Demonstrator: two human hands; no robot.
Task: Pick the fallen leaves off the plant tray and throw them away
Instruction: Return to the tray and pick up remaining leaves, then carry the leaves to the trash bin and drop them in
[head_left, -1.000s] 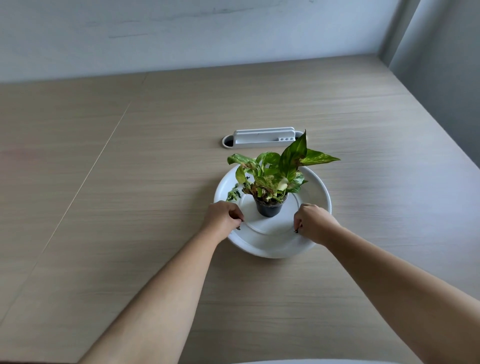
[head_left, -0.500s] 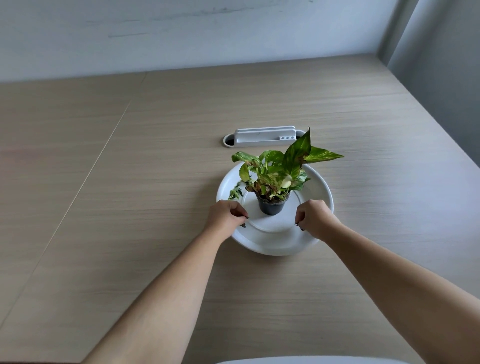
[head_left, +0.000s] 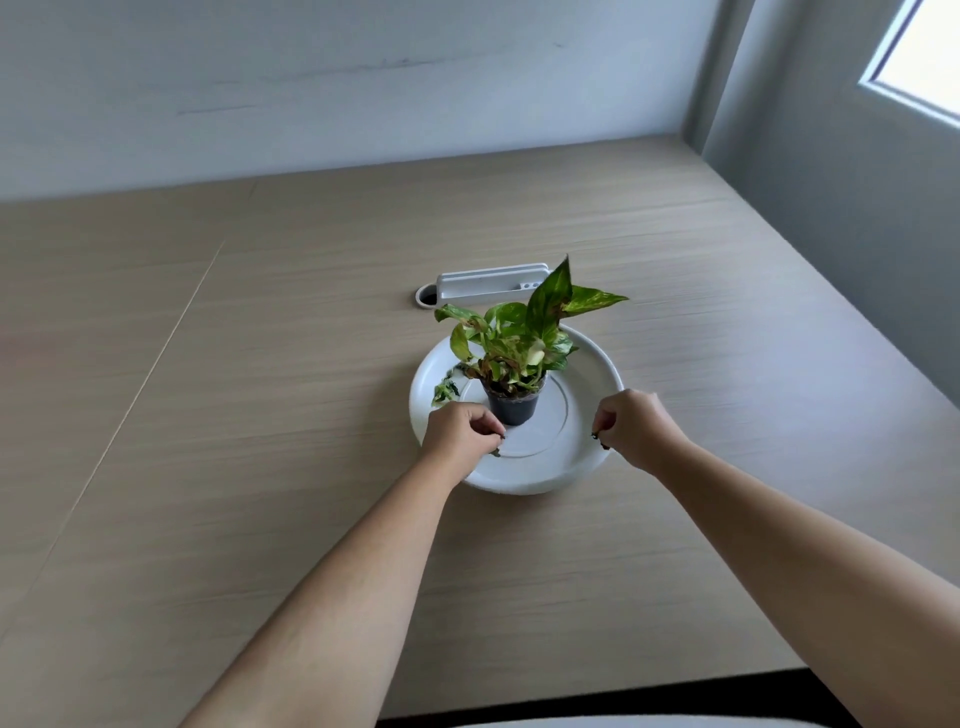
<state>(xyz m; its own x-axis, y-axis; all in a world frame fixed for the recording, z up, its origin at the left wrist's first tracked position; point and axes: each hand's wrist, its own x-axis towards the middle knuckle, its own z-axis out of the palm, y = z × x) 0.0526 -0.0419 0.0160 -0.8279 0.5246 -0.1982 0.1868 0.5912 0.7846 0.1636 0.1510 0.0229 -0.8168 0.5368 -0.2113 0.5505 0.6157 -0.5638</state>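
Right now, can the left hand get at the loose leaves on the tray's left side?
Probably yes: the left hand sits just in front of the leaves on the tray, with nothing between; the pot stands beside.

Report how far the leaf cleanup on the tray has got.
Done: nothing visibly thrown away.
In hand: left hand and right hand each pinch small dark bits over the white tray.
Left: fallen leaves lie on the tray's left side beside the potted plant.
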